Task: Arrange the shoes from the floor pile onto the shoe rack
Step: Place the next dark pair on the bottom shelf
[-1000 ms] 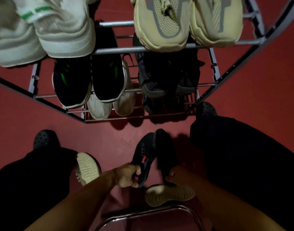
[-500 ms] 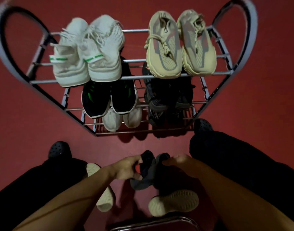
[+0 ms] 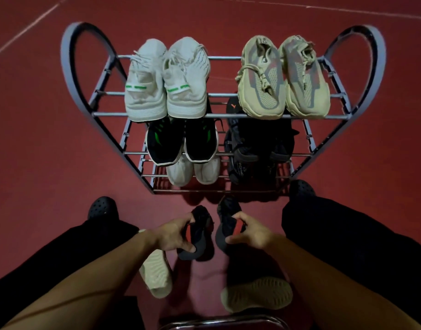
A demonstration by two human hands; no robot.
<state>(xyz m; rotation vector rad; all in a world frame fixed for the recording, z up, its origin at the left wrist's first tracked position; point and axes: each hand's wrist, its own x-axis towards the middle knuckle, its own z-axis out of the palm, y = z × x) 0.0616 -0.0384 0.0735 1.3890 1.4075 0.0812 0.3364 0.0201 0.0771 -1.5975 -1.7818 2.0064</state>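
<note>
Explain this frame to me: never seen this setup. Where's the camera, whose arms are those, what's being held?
There is no robot here. One wide-angle camera sits on a person's head and looks down at their own bare arms. The left hand grips one black knit sneaker with a red heel patch; the right hand grips its mate. Ahead stands a grey metal tiered shoe rack on a red floor, with a white pair and a beige pair on top and darker pairs below. Two pale-soled shoes lie on the floor near the person's legs.
</note>
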